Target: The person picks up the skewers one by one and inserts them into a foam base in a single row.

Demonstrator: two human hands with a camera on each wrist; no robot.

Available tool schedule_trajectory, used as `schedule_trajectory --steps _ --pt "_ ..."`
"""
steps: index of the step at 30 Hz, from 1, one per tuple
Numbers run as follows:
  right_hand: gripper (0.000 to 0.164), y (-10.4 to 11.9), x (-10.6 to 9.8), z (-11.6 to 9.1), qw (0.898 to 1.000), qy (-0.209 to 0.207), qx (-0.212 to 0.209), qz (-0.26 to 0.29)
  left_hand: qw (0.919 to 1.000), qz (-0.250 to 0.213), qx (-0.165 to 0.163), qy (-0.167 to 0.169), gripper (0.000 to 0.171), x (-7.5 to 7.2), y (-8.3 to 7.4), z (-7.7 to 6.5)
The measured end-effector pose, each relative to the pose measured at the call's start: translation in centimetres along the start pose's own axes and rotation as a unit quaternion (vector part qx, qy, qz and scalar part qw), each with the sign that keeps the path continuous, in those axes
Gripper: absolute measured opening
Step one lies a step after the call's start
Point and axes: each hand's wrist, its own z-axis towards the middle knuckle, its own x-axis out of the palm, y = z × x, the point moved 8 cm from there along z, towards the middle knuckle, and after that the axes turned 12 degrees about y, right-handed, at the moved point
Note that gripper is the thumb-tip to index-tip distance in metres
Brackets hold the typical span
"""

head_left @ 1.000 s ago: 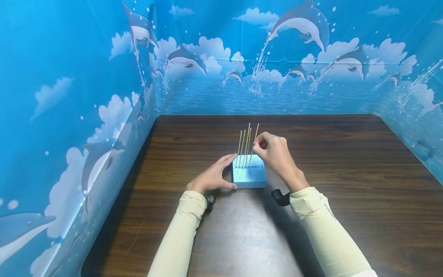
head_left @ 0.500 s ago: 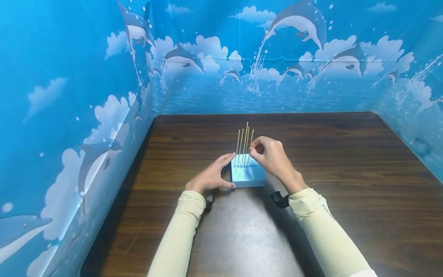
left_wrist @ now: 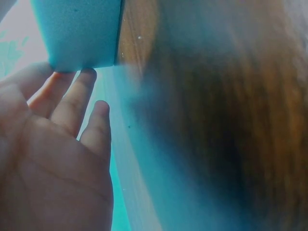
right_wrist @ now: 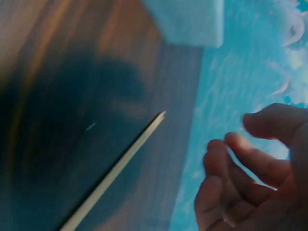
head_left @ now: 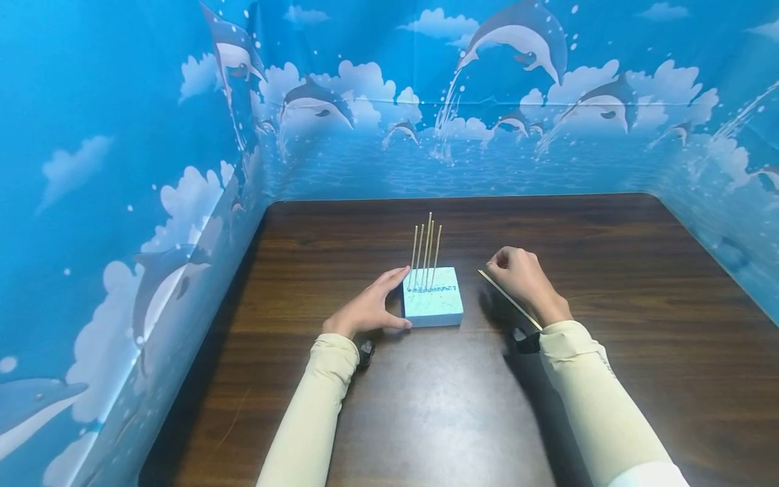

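A pale blue foam block [head_left: 433,311] sits on the table, with several thin wooden skewers [head_left: 437,250] standing upright in a row of small holes. My left hand [head_left: 371,304] holds the block at its left side, thumb at the front corner and fingers at the back. In the left wrist view, fingertips [left_wrist: 88,74] meet the block's edge. My right hand [head_left: 523,277] is to the right of the block, over a loose wooden skewer [head_left: 508,297] lying on the table. The right wrist view shows its fingers loosely bent, holding nothing, beside that skewer [right_wrist: 115,171].
The dark wood-grain table [head_left: 341,237] has a blue dolphin-print curtain [head_left: 365,162] behind it and along its left and right sides. Black wrist-worn devices, such as the one at the right wrist [head_left: 526,341], sit under both sleeves.
My right hand has pushed a skewer lower into the block, let go of it and moved right, uncovering the loose skewer. My left hand stays on the block.
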Motion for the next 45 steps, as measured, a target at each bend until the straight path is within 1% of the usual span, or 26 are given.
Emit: schedule_trajectory --steps 4,6,10,14,18,23,25,30,33,35,38,40,42,44,45 --pt "0.021 -2.1 0.7 0.1 0.998 0.036 0.030 -0.032 1.0000 -0.002 0.000 0.003 0.111 0.0 0.1 -0.1" --pt "0.020 -2.7 1.1 0.1 0.997 0.052 0.040 -0.045 1.0000 -0.003 0.000 0.004 0.111 0.1 0.1 -0.1" --pt "0.018 -3.8 1.7 0.1 0.994 0.076 0.066 -0.048 1.0000 0.000 -0.001 0.004 0.112 0.1 0.1 -0.1" --pt "0.020 -4.3 2.0 0.0 0.992 0.081 0.083 -0.053 1.0000 0.002 0.001 0.006 0.112 0.1 0.0 0.0" --pt "0.022 -4.5 2.1 0.0 0.991 0.086 0.087 -0.056 1.0000 0.001 0.003 0.004 0.112 0.1 0.0 0.0" --pt "0.033 -4.7 2.5 0.0 0.990 0.089 0.088 -0.070 1.0000 -0.001 0.001 0.007 0.111 0.2 0.1 0.1" --pt "0.036 -4.8 2.8 0.0 0.989 0.086 0.091 -0.084 0.9999 -0.002 0.002 0.010 0.110 0.4 0.1 0.1" --pt "0.039 -4.9 3.4 -0.1 0.986 0.092 0.098 -0.100 0.9999 -0.008 0.003 0.008 0.110 0.5 0.1 0.1" --pt "0.041 -4.8 3.3 -0.1 0.986 0.093 0.100 -0.098 0.9999 -0.008 0.003 0.009 0.110 0.6 0.0 0.0" --pt "0.041 -4.4 2.8 -0.1 0.987 0.080 0.097 -0.099 0.9999 -0.007 0.003 0.011 0.110 0.7 0.0 0.0" --pt "0.037 -2.7 1.2 -0.1 0.993 0.034 0.071 -0.089 0.9999 -0.008 0.001 0.010 0.110 0.7 0.1 0.0" --pt "0.027 -0.7 -0.3 -0.3 0.996 -0.013 0.040 -0.076 0.9999 -0.009 -0.002 0.007 0.111 0.5 0.2 0.0" --pt "0.016 1.9 -2.0 -0.6 0.997 -0.059 0.001 -0.054 1.0000 -0.009 -0.004 0.003 0.111 0.3 0.1 -0.1" --pt "0.008 4.5 -3.4 -1.1 0.993 -0.101 -0.040 -0.037 0.9999 -0.008 -0.005 0.002 0.110 0.2 0.0 -0.1" --pt "0.007 5.8 -4.0 -1.3 0.990 -0.121 -0.061 -0.030 1.0000 -0.007 -0.005 0.002 0.110 0.1 0.0 -0.1"
